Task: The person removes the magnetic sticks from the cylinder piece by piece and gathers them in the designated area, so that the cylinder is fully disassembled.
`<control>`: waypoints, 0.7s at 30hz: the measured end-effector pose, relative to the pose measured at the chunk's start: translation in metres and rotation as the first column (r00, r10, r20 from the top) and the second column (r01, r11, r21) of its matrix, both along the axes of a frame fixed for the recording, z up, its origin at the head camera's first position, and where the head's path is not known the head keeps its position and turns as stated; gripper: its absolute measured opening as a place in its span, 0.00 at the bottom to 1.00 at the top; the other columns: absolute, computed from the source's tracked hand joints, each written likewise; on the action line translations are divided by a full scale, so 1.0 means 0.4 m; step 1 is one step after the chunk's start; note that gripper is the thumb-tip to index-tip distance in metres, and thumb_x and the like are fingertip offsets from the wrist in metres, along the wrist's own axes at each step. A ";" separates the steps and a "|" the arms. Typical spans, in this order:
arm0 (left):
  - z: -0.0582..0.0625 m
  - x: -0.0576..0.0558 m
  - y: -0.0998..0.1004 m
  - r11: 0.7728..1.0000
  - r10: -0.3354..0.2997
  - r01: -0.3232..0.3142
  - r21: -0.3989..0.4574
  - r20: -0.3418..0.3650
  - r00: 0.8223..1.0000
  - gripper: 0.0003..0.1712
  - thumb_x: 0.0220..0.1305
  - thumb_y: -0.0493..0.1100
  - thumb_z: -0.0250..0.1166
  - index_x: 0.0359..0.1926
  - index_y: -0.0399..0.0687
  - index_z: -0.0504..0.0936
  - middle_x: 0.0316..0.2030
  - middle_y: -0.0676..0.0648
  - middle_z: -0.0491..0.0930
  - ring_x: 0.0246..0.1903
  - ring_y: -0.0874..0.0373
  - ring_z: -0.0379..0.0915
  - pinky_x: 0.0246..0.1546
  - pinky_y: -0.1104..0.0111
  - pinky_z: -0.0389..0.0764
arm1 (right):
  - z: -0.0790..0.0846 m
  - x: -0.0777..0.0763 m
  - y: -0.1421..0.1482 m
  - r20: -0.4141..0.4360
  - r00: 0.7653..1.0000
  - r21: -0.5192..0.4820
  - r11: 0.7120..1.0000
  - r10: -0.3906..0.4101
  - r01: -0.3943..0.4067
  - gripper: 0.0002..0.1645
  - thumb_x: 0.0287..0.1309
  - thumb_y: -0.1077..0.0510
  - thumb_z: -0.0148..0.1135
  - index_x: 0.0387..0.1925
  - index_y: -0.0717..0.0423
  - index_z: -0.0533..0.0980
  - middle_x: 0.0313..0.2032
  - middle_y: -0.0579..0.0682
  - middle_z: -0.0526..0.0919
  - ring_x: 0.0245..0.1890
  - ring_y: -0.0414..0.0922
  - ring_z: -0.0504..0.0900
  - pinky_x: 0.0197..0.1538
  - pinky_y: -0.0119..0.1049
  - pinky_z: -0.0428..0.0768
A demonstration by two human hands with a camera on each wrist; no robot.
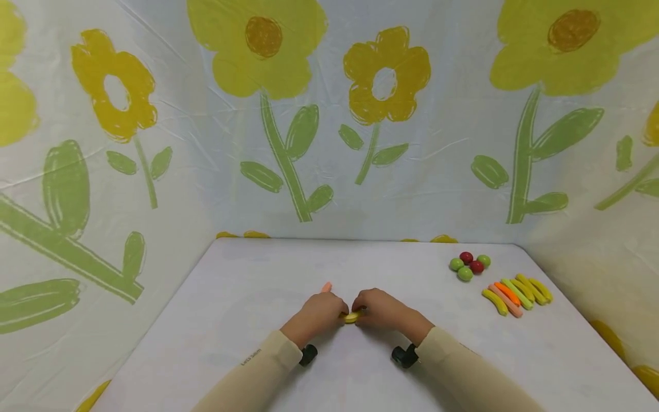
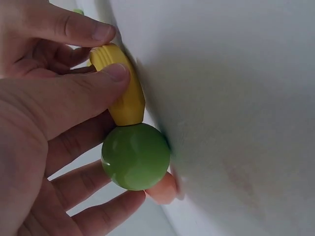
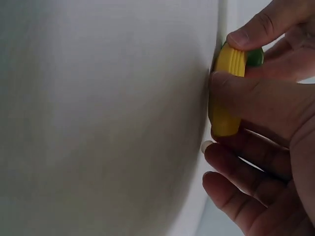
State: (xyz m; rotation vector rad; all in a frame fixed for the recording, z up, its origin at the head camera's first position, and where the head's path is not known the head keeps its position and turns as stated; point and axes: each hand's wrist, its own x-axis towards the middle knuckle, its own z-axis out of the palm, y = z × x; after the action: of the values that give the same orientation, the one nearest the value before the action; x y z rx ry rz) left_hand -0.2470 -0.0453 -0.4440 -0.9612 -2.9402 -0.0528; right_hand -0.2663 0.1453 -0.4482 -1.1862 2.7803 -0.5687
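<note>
In the head view, my left hand point(image 1: 320, 312) and right hand point(image 1: 383, 309) meet over the white table at a curved yellow toy banana point(image 1: 352, 317). My left thumb and fingers pinch one end of it, while the right thumb and fingers pinch the other. Ridges run along its side in the right wrist view. Against the banana's left end sits a shiny green ball point(image 2: 136, 156), beside my left fingers; the hand hides it from the head view. Just beyond the left hand, a salmon-pink stick point(image 1: 326, 286) shows its tip, the rest of it covered.
At the back right of the table point(image 1: 247, 286) lies a cluster of green balls point(image 1: 465, 274) and red balls point(image 1: 476, 267). Nearer the right edge is a row of yellow bananas point(image 1: 495, 302) and pink, orange and light green sticks point(image 1: 519, 294). A flowered cloth point(image 1: 443, 189) walls the table in.
</note>
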 end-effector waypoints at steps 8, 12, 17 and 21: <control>-0.009 -0.012 -0.023 1.000 0.014 -0.017 0.020 0.119 0.993 0.18 0.58 0.49 0.70 0.50 0.53 0.83 0.44 0.57 0.82 0.41 0.67 0.76 0.44 0.71 0.78 | 0.003 -0.002 0.001 -0.066 0.998 0.076 0.997 0.020 -0.015 0.09 0.51 0.58 0.72 0.37 0.52 0.85 0.35 0.44 0.83 0.36 0.39 0.78 0.43 0.33 0.78; -0.013 -0.020 -0.049 0.999 0.011 -0.017 0.033 0.185 0.983 0.28 0.56 0.50 0.70 0.59 0.54 0.78 0.49 0.56 0.81 0.46 0.65 0.76 0.51 0.68 0.77 | 0.000 -0.011 0.021 -0.051 0.999 0.116 0.993 -0.005 0.011 0.10 0.52 0.58 0.71 0.39 0.48 0.85 0.38 0.41 0.84 0.42 0.41 0.80 0.49 0.37 0.78; -0.009 -0.017 -0.058 0.998 -0.030 0.020 0.054 0.195 0.980 0.25 0.60 0.49 0.67 0.59 0.55 0.77 0.44 0.58 0.82 0.41 0.65 0.73 0.47 0.70 0.76 | 0.008 -0.016 0.043 -0.031 0.999 0.137 0.990 -0.039 0.043 0.10 0.54 0.60 0.69 0.39 0.47 0.85 0.40 0.41 0.83 0.45 0.42 0.79 0.53 0.40 0.78; -0.004 -0.009 -0.049 0.998 -0.057 0.052 0.037 0.161 0.985 0.20 0.63 0.48 0.66 0.56 0.56 0.79 0.38 0.59 0.80 0.36 0.66 0.71 0.42 0.72 0.75 | 0.018 -0.008 0.037 -0.026 1.000 0.111 0.994 -0.006 0.009 0.11 0.52 0.60 0.70 0.39 0.49 0.85 0.41 0.43 0.83 0.46 0.43 0.78 0.53 0.40 0.77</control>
State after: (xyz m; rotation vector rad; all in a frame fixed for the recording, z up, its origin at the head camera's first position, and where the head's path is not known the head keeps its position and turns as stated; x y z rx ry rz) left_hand -0.2506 -0.0649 -0.4455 -1.0816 -3.0474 -0.1894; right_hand -0.2694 0.1600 -0.4411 -1.1683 2.7977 -0.3957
